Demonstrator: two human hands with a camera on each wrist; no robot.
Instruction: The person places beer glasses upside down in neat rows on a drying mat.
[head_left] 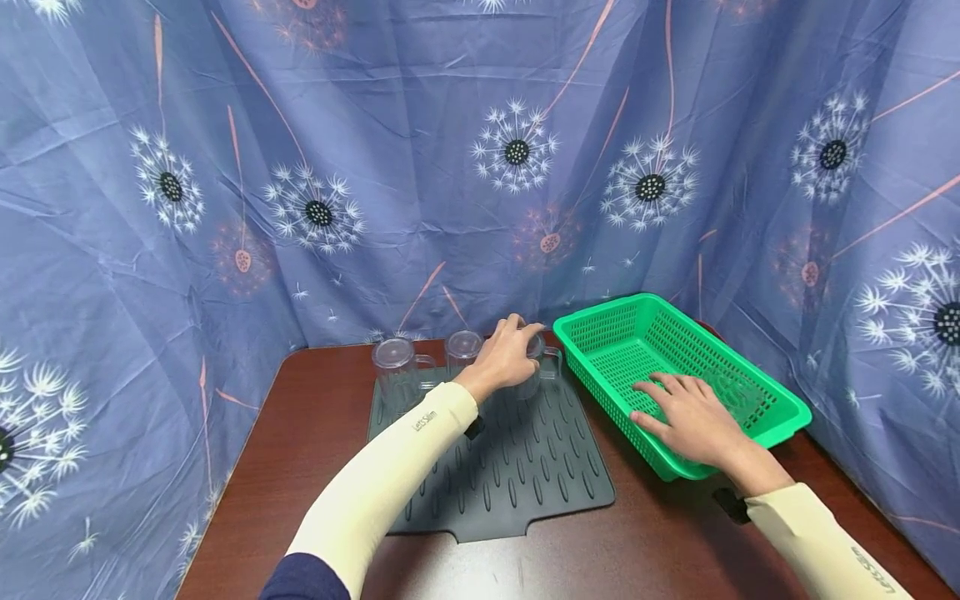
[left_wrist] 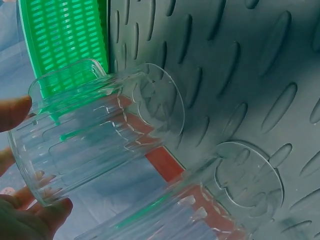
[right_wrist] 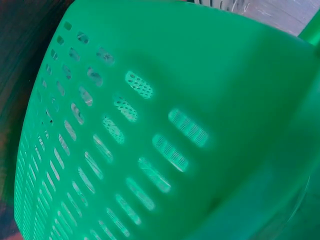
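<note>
The left hand (head_left: pixel 504 358) grasped the rightmost clear mug (left_wrist: pixel 95 135), its fingers curled around the upper end. That mug was at the far right part of the dark ridged mat (head_left: pixel 510 475), its handle pointing right; I could not tell whether its lower end touched the mat. Left of it, the middle mug (head_left: pixel 463 343) and the left mug (head_left: pixel 393 354) stood in a row along the mat's far side. The right hand (head_left: pixel 693 421) was over the near left side of the green basket (head_left: pixel 607 408), its fingers released and spread; contact with the rim was unclear. Clear glassware (head_left: pixel 738 392) lay inside the basket's right part. Mat and basket sat on the brown counter (head_left: pixel 277 467), before a blue dandelion-print curtain (head_left: pixel 420 167).
</note>
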